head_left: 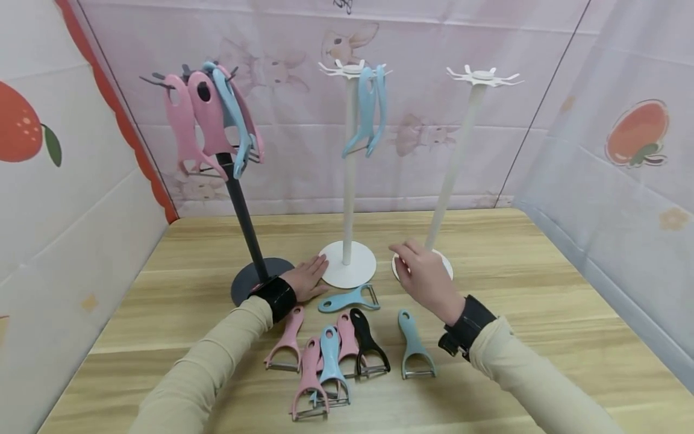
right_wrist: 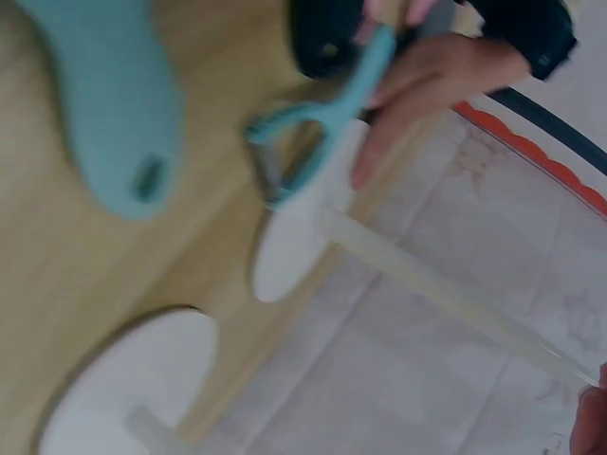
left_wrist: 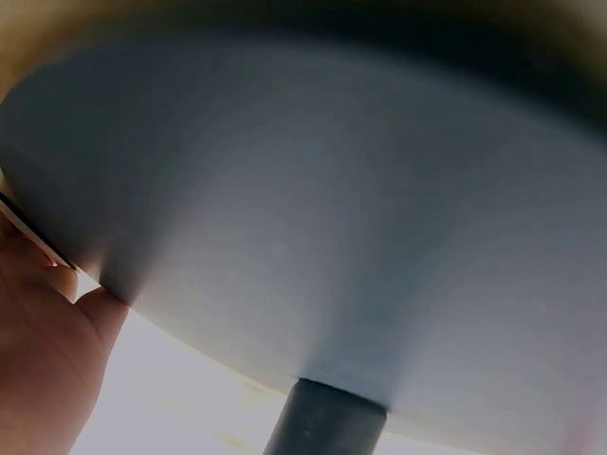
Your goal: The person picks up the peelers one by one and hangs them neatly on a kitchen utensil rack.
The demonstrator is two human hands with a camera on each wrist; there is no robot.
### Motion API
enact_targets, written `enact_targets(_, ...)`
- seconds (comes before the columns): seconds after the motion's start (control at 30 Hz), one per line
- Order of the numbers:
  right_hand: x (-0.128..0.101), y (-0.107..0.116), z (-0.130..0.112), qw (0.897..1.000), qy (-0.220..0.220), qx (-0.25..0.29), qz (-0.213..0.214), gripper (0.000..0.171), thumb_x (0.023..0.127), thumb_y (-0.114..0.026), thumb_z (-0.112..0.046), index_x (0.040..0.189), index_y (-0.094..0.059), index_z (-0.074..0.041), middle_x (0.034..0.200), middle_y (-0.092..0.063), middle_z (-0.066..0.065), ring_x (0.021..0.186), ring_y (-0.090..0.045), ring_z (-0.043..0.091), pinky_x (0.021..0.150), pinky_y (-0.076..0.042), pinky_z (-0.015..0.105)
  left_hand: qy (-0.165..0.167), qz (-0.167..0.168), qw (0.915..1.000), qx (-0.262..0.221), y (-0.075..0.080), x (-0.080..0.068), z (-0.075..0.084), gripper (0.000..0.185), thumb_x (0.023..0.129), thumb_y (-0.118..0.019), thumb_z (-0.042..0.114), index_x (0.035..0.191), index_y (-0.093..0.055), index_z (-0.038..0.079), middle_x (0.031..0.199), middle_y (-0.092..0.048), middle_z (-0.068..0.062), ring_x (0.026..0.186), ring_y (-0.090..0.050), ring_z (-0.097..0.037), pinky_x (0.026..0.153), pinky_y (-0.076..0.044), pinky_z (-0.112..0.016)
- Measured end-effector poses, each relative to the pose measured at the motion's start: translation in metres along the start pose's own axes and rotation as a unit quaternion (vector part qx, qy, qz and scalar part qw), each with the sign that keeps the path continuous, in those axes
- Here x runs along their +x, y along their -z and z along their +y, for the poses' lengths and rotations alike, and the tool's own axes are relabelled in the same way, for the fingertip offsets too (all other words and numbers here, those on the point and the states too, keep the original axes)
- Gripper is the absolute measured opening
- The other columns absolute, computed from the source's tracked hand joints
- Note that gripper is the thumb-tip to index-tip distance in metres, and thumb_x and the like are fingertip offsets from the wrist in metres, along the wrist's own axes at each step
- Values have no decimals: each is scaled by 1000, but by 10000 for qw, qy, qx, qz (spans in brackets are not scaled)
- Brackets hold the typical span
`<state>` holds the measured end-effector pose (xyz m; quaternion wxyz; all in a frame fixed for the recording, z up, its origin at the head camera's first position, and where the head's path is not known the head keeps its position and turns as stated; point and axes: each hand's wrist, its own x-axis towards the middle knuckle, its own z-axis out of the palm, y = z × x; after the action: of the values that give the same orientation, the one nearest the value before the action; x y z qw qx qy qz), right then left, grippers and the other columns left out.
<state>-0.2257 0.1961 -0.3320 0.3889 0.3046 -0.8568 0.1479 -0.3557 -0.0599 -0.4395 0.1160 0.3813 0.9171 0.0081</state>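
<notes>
Our left hand [head_left: 305, 281], fingers straight, rests on the round white base [head_left: 335, 276] at centre; just below, our light-blue Y-shaped plastic peeler [head_left: 344, 299] lies crosswise, handle leftward, nearer that hand; our right hand [head_left: 425, 276] curls loosely, holding nothing.

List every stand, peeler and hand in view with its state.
Black stand: standing, pink peelers and blue peelers hanging
Middle white stand: standing, two blue peelers hanging
Right white stand: standing, hooks bare
Loose peelers: lying on the table, some overlapping
Left hand: outstretched
Right hand: loosely curled, apparently empty

Rabbit-print cloth [head_left: 298, 166] behind wooden table [head_left: 542, 289]
</notes>
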Motion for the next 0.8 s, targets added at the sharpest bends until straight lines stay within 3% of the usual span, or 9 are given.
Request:
enact_targets(0.1,-18,-5,1,9992,-139,-59,-367,21,71,-67,10,90,-65,4,73,-56,9,57,-55,16,48,-47,26,22,-46,10000,27,2,-1,1,66,98,-34,38,145,-10,-2,150,-4,-20,137,-5,-31,108,-15,-45)
enact_targets(0.2,-33,-6,-1,9929,-580,-91,-1034,19,72,-68,8,90,-64,4,72,-57,7,57,-56,14,48,-47,24,23,-53,10000,-8,5,-4,4,66,98,-35,37,144,-11,-3,150,-4,-20,137,-5,-31,108,-15,-46)
enact_targets(0.27,-43,-5,-4,9802,-1040,-109,-1681,17,74,-68,3,90,-64,3,72,-58,7,58,-56,14,48,-46,24,14,-37,10000,-34,7,-6,6,65,98,-35,36,144,-12,-4,150,-5,-21,137,-6,-32,108,-16,-46)
enact_targets(0.37,-55,-5,-11,9504,-1703,-133,-2599,14,78,-68,-6,89,-64,1,74,-59,5,60,-54,12,50,-44,24,2,-9,10000,-36,8,-7,7,64,98,-36,34,143,-13,-5,149,-6,-22,137,-6,-33,107,-16,-47)
enact_targets(0.43,-63,-7,-13,9364,-1854,-166,-2974,14,78,-69,-11,86,-64,0,72,-58,3,59,-51,11,50,-43,24,30,-57,10000,48,8,-7,7,65,98,-34,36,144,-11,-4,150,-4,-21,137,-5,-32,108,-16,-46)
enact_targets(0.6,-78,-10,-19,9290,-1822,-180,-3217,16,76,-72,-14,74,-60,-3,61,-48,-1,52,-42,9,44,-37,22,8,-65,10000,-17,10,-8,7,65,98,-35,36,144,-11,-4,150,-5,-21,137,-6,-32,108,-16,-46)
enact_targets(0.8,-85,-10,-23,9069,-2043,-66,-3685,35,73,-76,-28,83,-56,-1,55,-41,-3,47,-38,9,40,-30,23,29,-109,9999,68,12,-9,10,64,99,-34,35,144,-11,-5,150,-5,-22,137,-6,-33,108,-15,-45)
